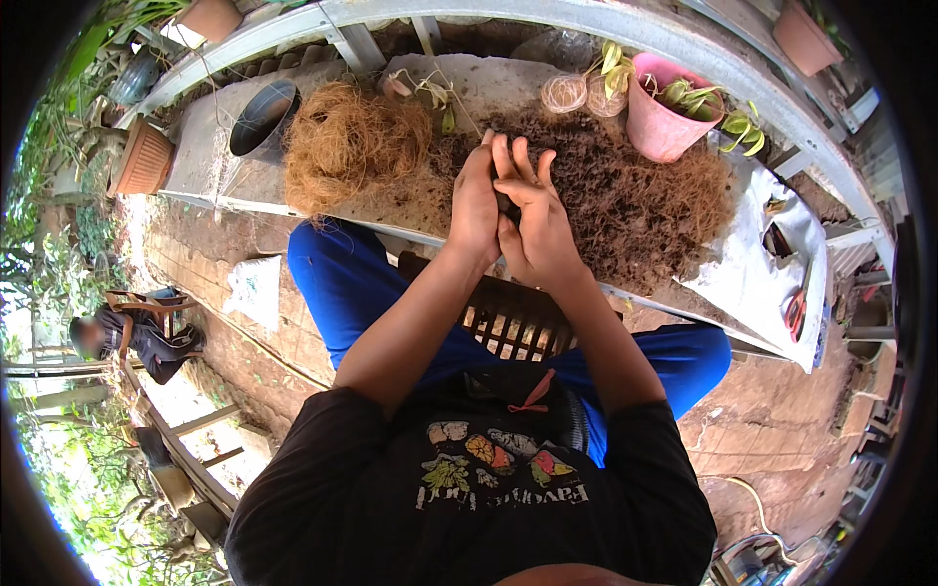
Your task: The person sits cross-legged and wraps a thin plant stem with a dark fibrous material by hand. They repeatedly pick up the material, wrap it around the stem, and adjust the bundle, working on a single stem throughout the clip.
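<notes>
My left hand [478, 194] and my right hand [536, 220] are pressed together over the table, cupped around a dark clump [511, 207] that looks like soil; most of it is hidden between the palms. A thin pale stem rises at the left fingertips, and a leafy cutting [440, 99] lies just beyond. Dark soil mixed with fibre [623, 198] spreads to the right of my hands. Left of them sits a heap of brown coconut fibre [352, 143]. A pink pot with leafy cuttings [663, 121] stands behind the soil, beside two coils of pale twine [564, 94].
An empty black pot [265, 121] lies tilted at the table's left, near a terracotta pot [145, 157]. At the right, a white sack [762, 256] bears red-handled scissors [795, 313]. A metal rail [513, 13] runs along the back. A person [146, 333] sits far left.
</notes>
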Action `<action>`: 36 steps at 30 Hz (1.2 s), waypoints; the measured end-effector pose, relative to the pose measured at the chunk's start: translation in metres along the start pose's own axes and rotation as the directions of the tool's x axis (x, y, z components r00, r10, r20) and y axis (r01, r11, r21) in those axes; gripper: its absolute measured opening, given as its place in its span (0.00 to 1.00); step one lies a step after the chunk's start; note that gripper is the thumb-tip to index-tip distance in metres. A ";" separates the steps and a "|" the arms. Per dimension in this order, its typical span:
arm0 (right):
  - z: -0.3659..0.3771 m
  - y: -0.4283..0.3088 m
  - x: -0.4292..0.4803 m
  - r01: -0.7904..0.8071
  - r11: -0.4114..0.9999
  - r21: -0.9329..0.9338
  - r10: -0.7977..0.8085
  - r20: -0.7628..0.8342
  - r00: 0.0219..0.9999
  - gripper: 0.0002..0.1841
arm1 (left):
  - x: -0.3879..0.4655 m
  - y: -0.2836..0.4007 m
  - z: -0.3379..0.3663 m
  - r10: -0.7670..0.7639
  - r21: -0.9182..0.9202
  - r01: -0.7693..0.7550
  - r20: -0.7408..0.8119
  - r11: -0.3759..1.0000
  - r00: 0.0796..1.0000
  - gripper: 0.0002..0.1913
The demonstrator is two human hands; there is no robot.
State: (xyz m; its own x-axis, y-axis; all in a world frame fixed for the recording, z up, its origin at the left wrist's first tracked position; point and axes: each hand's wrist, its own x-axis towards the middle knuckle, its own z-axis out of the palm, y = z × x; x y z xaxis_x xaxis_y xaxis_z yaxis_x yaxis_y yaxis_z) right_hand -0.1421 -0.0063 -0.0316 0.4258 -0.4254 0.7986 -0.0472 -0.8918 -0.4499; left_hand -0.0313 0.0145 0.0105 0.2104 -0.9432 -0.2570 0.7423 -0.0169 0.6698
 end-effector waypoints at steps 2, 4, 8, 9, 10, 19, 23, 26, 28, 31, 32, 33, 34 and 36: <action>0.005 -0.003 0.000 0.015 0.994 0.107 -0.006 -0.077 0.997 0.31 | -0.005 -0.008 0.007 0.186 0.073 -0.182 -0.048 0.981 0.981 0.18; 0.011 -0.006 0.002 0.018 0.976 0.218 0.007 -0.113 0.994 0.38 | -0.004 -0.013 0.006 0.175 0.162 -0.165 -0.055 0.973 0.983 0.19; 0.009 -0.017 0.010 -0.092 0.981 0.168 0.092 0.010 0.996 0.45 | 0.002 -0.021 -0.007 0.324 0.674 -0.416 0.266 0.610 0.908 0.28; 0.005 -0.020 0.012 -0.129 0.983 0.127 0.123 0.055 0.991 0.46 | 0.003 -0.028 -0.007 0.328 0.477 -0.438 0.298 0.762 0.896 0.26; 0.001 -0.022 0.012 -0.168 0.982 0.082 0.159 0.099 0.982 0.47 | 0.004 -0.034 -0.005 0.332 0.253 -0.421 0.329 0.871 0.884 0.24; -0.002 -0.027 0.012 -0.257 0.955 -0.146 0.280 0.167 0.945 0.50 | -0.009 -0.037 0.004 0.371 -0.109 -0.362 0.441 0.926 0.817 0.40; 0.003 -0.032 0.012 -0.295 0.955 -0.027 0.295 0.139 0.945 0.51 | -0.005 -0.023 0.007 0.121 -0.142 -0.092 0.217 0.986 0.969 0.29; 0.004 -0.038 0.016 -0.324 0.922 0.212 0.307 0.107 0.946 0.52 | -0.006 -0.018 0.008 0.074 -0.039 -0.070 0.099 0.997 0.992 0.27; 0.004 -0.040 0.018 -0.327 0.882 0.338 0.318 0.083 0.944 0.52 | -0.005 -0.017 0.007 0.079 -0.026 -0.078 0.027 0.997 0.997 0.20; 0.002 -0.039 0.018 -0.317 0.839 0.443 0.334 0.041 0.942 0.51 | 0.003 -0.017 0.004 0.147 -0.062 -0.146 0.001 0.987 0.989 0.13; 0.000 -0.037 0.017 -0.331 0.833 0.443 0.353 0.034 0.935 0.51 | 0.006 -0.017 0.003 0.177 0.006 -0.177 -0.053 0.984 0.983 0.13; -0.003 -0.032 0.016 -0.349 0.817 0.458 0.378 0.032 0.925 0.51 | 0.008 -0.017 0.000 0.208 0.072 -0.202 -0.104 0.977 0.973 0.14; -0.004 -0.027 0.015 -0.368 0.800 0.474 0.403 0.031 0.915 0.50 | 0.009 -0.017 -0.002 0.207 0.140 -0.183 -0.182 0.973 0.961 0.14; -0.005 -0.014 0.016 -0.414 0.645 0.642 0.595 -0.082 0.799 0.43 | 0.005 -0.017 -0.008 0.175 0.193 -0.149 -0.125 0.970 0.977 0.19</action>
State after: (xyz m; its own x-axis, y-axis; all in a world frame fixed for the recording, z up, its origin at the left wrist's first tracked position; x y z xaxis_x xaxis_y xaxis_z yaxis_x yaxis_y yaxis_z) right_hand -0.1387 -0.0015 -0.0104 0.2384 -0.8834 0.4034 0.3735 -0.3000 -0.8778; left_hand -0.0383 0.0128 -0.0078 0.4152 -0.8825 -0.2208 0.5656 0.0603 0.8225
